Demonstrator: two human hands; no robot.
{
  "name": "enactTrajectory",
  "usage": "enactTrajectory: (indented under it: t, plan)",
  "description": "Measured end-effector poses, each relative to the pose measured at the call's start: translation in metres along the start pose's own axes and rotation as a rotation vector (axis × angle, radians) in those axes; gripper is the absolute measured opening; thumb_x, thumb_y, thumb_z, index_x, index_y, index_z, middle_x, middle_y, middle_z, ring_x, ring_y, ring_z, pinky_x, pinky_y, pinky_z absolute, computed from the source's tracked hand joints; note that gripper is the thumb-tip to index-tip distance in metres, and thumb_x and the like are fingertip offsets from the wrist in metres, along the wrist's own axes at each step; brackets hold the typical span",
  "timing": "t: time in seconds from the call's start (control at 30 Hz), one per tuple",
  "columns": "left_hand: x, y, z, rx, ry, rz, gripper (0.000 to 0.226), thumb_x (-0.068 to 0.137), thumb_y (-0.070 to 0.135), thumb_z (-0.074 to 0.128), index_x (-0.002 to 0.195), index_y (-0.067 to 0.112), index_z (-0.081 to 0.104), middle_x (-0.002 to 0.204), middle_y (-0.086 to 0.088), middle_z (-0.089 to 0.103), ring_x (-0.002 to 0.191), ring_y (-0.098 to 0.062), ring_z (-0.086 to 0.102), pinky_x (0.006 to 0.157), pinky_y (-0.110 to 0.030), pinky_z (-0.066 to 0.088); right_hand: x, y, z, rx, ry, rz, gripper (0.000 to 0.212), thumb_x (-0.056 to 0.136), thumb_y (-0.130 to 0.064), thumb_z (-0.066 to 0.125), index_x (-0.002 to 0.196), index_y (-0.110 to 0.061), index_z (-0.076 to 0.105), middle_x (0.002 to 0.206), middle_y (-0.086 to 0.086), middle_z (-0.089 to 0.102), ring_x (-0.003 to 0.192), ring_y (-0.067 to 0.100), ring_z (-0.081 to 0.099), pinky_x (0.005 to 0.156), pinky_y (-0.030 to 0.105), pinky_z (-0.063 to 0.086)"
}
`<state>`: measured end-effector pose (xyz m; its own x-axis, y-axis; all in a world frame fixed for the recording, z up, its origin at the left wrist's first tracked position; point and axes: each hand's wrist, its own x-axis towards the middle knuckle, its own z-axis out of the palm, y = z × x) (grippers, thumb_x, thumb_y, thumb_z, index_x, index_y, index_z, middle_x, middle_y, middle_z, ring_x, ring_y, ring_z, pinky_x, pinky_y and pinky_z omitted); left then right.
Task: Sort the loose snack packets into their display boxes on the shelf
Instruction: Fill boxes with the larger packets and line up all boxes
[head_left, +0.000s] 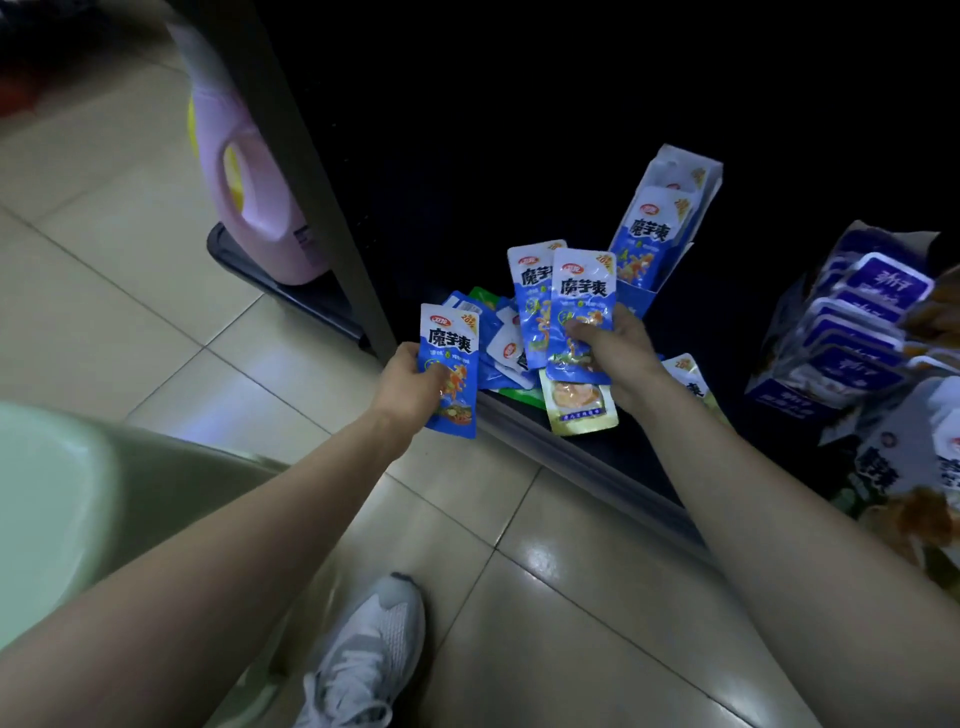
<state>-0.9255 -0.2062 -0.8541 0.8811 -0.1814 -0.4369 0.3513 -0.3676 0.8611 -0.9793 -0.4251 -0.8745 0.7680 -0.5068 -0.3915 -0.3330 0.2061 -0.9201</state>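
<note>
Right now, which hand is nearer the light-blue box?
Right. The right hand, holding packets, is just below the box; the left hand, holding one packet, is farther left.

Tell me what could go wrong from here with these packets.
The right hand pinches two fanned blue packets by their lower halves; one may slip out.
The yellow packet lies at the shelf edge under that hand; a brush could knock it onto the floor.
The blue display box stands tall and narrow; pushing packets in might topple it.

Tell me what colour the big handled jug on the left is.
The jug is pale pink, with some yellow showing through its handle; the head view shows it.
</note>
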Motion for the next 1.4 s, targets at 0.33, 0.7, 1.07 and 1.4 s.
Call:
enactTrajectory:
  t: [0.33,0.7,1.07,1.4]
  plan:
    - [-0.005,0.019,0.071,-0.196,-0.108,0.02,0.047,0.085,0.032,0.072,0.119,0.005,0.054,0.096,-0.004,0.07,0.069,-0.01,0.068,0.059,-0.026,0.055,-0.035,0.004,-0.038,-0.143,-0.306,0.07,0.042,0.088,-0.018,0.071,0.128,-0.014,0.055,0.116,0.007,0.07,0.1,0.024,0.07,0.087,0.041,0.057]
    - [0.0,0.022,0.1,-0.223,0.081,0.153,0.041,0.084,0.016,0.075,0.119,0.011,0.054,0.108,-0.002,0.067,0.097,-0.019,0.067,0.077,-0.033,0.055,-0.039,-0.004,-0.074,-0.215,-0.375,0.182,0.042,0.081,0.015,0.065,0.107,-0.017,0.056,0.098,0.008,0.065,0.08,0.021,0.066,0.073,0.035,0.056]
    - [0.008,0.023,0.098,-0.315,-0.134,0.115,0.022,0.089,0.017,0.068,0.108,0.015,0.057,0.101,0.001,0.07,0.088,-0.015,0.07,0.074,-0.034,0.058,-0.031,-0.004,-0.087,-0.484,0.178,-0.218,0.046,0.094,-0.029,0.061,0.135,-0.013,0.048,0.129,0.007,0.054,0.116,0.017,0.053,0.095,0.028,0.046]
    - [-0.002,0.048,0.137,-0.096,-0.276,0.093,0.024,0.1,0.042,0.041,0.113,0.022,0.046,0.129,-0.01,0.052,0.105,-0.022,0.062,0.078,-0.036,0.054,-0.047,-0.017,-0.055,0.039,-0.281,0.145,0.027,0.099,-0.011,0.052,0.127,-0.008,0.053,0.103,0.005,0.069,0.088,0.018,0.068,0.082,0.033,0.057]
